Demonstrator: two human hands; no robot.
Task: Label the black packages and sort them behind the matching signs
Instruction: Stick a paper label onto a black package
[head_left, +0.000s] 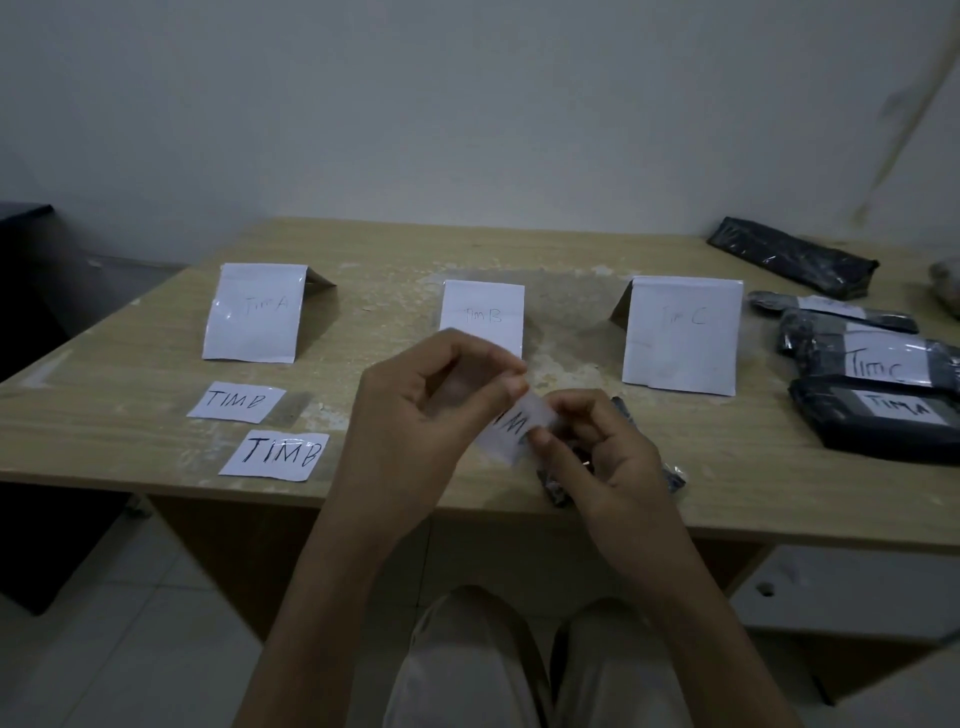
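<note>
Both hands hold one white paper label (511, 428) with handwriting above the table's front edge. My left hand (421, 410) pinches its upper edge; my right hand (602, 452) pinches its lower right. Under my right hand lies a small black package (558, 488), mostly hidden. Three folded white signs stand in a row: TIM A (254, 312), TIM B (483, 312), TIM C (683, 335). Two loose labels reading TIM B (236, 401) (278, 455) lie at the front left.
At the right edge of the wooden table (363, 254) lie several black packages, some labelled: one reads TIM C (872, 358), one TIM A (883, 423). An unlabelled long black package (792, 257) lies at the back right. A wall stands right behind the table.
</note>
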